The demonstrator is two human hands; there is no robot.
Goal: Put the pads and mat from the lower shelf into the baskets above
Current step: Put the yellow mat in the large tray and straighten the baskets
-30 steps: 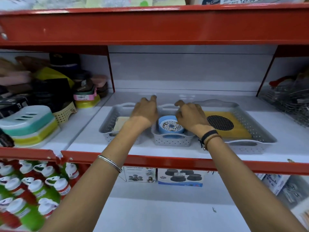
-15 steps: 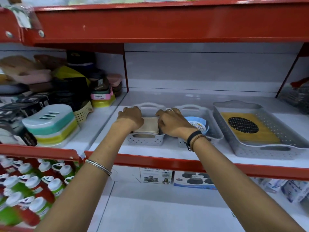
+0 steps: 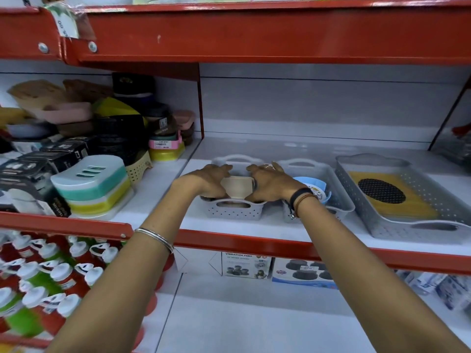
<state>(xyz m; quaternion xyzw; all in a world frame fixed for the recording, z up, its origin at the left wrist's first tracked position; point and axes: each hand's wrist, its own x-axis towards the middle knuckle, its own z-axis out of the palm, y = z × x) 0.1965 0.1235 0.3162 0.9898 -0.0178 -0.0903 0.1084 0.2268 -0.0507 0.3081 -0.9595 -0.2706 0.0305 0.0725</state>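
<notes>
Three grey perforated baskets stand on the white upper shelf. In the left small basket [image 3: 233,211] lies a beige pad pack [image 3: 238,187]. My left hand [image 3: 207,180] grips its left side and my right hand [image 3: 271,183] grips its right side. The middle basket [image 3: 339,197] holds a round blue pad pack [image 3: 312,186], partly hidden behind my right wrist. The large right basket [image 3: 407,225] holds a yellow mat [image 3: 397,197] with a black oval patch.
Red shelf rails run above [image 3: 254,34] and along the front edge [image 3: 254,244]. Soap dishes [image 3: 93,184] and stacked goods fill the left bay. Boxes of vibration pads [image 3: 246,264] sit on the lower shelf, and several bottles [image 3: 51,276] stand lower left.
Both hands have moved from the middle basket with the blue pack to the left basket and now hold the beige pack. My view has shifted left and closer.
</notes>
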